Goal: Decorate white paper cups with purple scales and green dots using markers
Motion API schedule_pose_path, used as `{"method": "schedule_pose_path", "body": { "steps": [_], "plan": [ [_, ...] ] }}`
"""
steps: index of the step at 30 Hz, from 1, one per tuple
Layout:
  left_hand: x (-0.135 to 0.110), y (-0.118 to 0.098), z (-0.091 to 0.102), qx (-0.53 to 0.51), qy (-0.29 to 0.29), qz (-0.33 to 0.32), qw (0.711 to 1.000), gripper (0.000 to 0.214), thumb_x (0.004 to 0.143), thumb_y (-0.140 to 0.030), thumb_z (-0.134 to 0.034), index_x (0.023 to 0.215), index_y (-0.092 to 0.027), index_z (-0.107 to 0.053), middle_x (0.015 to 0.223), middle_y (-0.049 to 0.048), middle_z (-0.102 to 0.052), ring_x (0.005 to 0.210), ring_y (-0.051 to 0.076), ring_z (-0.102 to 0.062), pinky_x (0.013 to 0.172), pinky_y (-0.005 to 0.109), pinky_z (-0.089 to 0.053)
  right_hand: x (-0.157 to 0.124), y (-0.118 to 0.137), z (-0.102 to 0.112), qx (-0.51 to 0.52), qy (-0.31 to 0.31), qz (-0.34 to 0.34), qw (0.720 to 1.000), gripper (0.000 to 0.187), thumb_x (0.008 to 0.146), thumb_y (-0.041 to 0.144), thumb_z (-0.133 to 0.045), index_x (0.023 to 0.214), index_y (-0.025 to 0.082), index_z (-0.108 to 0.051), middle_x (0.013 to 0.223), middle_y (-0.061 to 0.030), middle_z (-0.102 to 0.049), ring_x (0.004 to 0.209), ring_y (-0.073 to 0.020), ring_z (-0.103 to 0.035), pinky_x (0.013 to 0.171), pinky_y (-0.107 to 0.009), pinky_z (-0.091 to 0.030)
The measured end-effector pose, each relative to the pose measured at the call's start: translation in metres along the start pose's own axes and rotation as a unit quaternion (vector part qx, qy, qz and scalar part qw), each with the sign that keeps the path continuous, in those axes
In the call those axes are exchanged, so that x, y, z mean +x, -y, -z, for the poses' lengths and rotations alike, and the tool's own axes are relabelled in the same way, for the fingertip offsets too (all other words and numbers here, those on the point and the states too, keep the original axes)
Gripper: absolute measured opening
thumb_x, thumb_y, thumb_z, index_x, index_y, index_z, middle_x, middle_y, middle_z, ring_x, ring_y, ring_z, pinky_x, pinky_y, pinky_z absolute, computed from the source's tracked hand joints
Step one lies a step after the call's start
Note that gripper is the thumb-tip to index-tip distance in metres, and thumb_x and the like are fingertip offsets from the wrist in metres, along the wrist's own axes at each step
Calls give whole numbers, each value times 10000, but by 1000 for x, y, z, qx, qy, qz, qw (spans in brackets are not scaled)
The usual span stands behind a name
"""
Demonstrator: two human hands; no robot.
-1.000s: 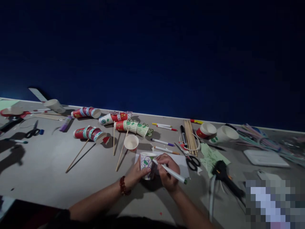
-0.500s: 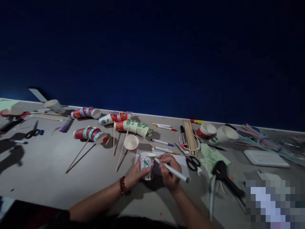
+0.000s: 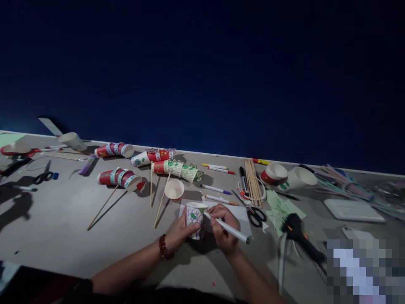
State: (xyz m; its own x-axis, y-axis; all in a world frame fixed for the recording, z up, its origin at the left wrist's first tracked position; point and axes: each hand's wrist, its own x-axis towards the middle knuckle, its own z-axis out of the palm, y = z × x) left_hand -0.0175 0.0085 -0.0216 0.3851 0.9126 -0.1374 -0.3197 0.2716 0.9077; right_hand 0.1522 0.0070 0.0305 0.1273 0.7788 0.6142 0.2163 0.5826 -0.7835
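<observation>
My left hand [image 3: 179, 232] is wrapped round a white paper cup [image 3: 193, 217], thumb across its front. Purple lines and green patches are drawn on the cup, which stands nearly upright over a sheet of white paper [image 3: 243, 217]. In my right hand [image 3: 226, 226] is a white marker pen [image 3: 232, 231] with a green end. Its tip meets the cup's right side near the rim, where a green area shows. Just behind the held cup is another paper cup [image 3: 174, 190], its mouth facing me.
Decorated cup figures on sticks [image 3: 120, 179] lie at the back left. Several markers [image 3: 215, 188], wooden sticks [image 3: 252, 181] and black-handled scissors [image 3: 255, 215] are beyond my right hand. A black glue gun [image 3: 299, 236], green paper [image 3: 281, 209] and two cups [image 3: 297, 178] are further right.
The marker and my right hand have shifted very slightly left against the cup. My left hand keeps the cup in the same place.
</observation>
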Motion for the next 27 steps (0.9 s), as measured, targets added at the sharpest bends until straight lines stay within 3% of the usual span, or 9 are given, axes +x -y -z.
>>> {"method": "schedule_pose_path", "body": {
  "steps": [19, 27],
  "plan": [
    [-1, -8, -3, 11, -9, 4, 1000, 813, 703, -588, -859, 1351, -178, -590, 1320, 171, -685, 1275, 385, -602, 1153, 554, -414, 0, 3, -1, -4, 22, 9, 1000, 100, 861, 160, -583, 851, 235, -649, 761, -21, -675, 726, -220, -674, 668, -357, -584],
    [-2, -4, -5, -81, -10, 6, 997, 765, 709, -496, -886, 1338, -206, -563, 1260, 133, -709, 1159, 322, -668, 1003, 442, -514, -5, -1, -2, 82, -37, -68, 994, 115, 875, 160, -592, 842, 249, -658, 703, 2, -645, 750, -219, -668, 712, -356, -571]
  ]
}}
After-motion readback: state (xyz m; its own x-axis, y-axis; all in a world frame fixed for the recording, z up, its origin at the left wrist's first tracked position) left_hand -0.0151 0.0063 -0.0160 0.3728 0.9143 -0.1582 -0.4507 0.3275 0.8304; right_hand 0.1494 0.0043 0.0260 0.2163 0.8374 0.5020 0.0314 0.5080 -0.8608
